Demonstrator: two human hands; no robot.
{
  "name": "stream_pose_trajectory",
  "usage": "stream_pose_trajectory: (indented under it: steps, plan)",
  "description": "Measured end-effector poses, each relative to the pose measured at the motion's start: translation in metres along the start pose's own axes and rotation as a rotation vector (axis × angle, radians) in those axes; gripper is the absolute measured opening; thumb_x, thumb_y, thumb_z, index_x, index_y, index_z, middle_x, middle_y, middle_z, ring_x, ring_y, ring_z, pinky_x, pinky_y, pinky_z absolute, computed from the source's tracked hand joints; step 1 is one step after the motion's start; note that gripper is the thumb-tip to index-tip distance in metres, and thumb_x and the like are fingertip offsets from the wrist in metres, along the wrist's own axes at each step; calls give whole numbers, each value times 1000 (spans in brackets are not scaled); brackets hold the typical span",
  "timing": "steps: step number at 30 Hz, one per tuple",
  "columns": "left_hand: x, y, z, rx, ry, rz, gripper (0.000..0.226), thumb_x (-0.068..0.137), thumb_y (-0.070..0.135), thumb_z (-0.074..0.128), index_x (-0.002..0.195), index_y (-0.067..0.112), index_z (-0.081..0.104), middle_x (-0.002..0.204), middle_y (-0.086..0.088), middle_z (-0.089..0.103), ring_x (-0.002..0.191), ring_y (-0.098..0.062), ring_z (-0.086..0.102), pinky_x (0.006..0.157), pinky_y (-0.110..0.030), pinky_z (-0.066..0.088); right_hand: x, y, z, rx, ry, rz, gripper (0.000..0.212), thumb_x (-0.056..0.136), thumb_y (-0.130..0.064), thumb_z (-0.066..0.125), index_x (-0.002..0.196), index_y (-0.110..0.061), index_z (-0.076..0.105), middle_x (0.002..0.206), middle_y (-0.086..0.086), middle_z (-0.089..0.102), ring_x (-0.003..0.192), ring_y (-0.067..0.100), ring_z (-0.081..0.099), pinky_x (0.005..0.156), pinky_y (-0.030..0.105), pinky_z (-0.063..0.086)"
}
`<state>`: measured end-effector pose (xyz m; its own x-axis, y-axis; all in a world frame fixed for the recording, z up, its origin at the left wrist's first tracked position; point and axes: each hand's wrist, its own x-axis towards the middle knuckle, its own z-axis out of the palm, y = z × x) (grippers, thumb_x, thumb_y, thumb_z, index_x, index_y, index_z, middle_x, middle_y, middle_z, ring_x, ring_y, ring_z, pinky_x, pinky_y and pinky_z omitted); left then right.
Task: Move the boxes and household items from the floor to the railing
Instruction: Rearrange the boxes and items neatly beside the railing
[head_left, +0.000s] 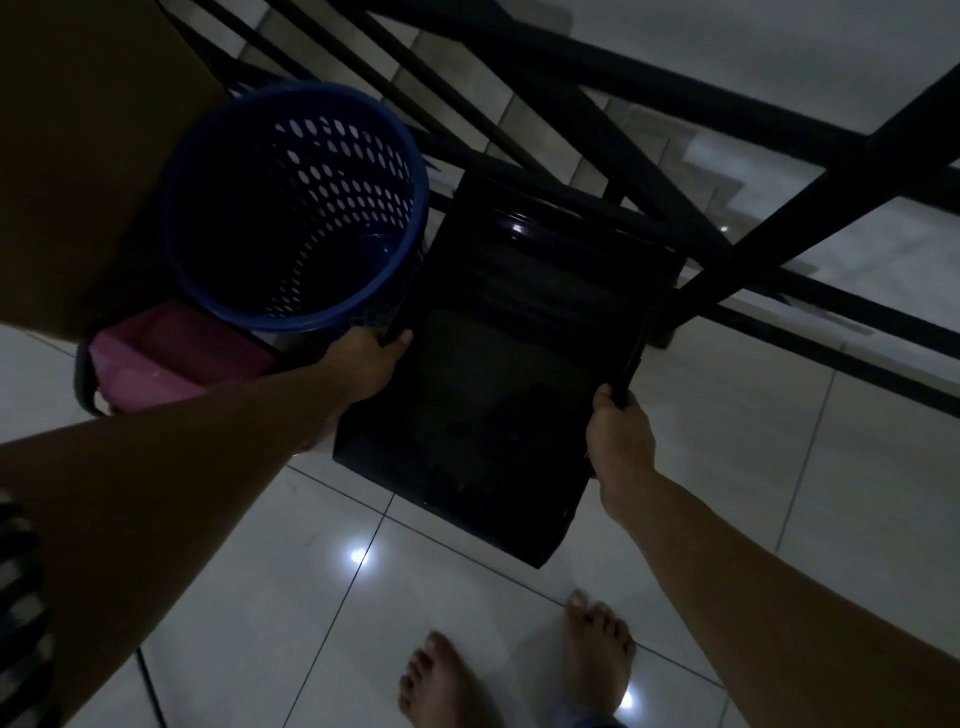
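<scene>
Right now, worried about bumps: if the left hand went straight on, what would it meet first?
Probably the rim of the blue basket, just beyond the left hand gripping the black bin; depth unclear.

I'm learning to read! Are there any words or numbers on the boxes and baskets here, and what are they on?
None can be read. The picture is dim, and no letters, numbers or labels show on the black bin, the blue basket, the brown box or the pink tub. The bright spots on the floor are only light reflections.
</scene>
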<state>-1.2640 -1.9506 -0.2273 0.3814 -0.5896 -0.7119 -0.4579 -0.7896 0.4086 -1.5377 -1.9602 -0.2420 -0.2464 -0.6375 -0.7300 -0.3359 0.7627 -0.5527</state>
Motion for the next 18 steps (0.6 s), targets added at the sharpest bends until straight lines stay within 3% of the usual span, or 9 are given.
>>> stream_pose_trajectory:
  steps: [9,16,18]
  plan:
    - [-3,-9,8,-132,43,-51,84,80,62,71,143,11,49,137,-9,57,116,-29,60,99,-34,50,2,-1,1,23,-15,28,52,99,-51,53,143,-23,49,132,9,60,117,34,57,100,46,48]
    - [-23,-21,10,-15,78,40,89,85,62,64,153,15,33,151,-8,45,134,-30,46,106,-31,39,-14,-8,-7,-34,29,-77,83,92,-59,59,159,-27,20,152,9,45,134,32,48,107,43,42]
    - [-40,-22,9,29,100,58,92,86,62,62,156,16,24,154,-10,40,138,-32,42,112,-37,38,-26,-14,-13,-120,49,-116,88,93,-59,58,160,-25,13,157,11,37,139,33,41,110,44,37]
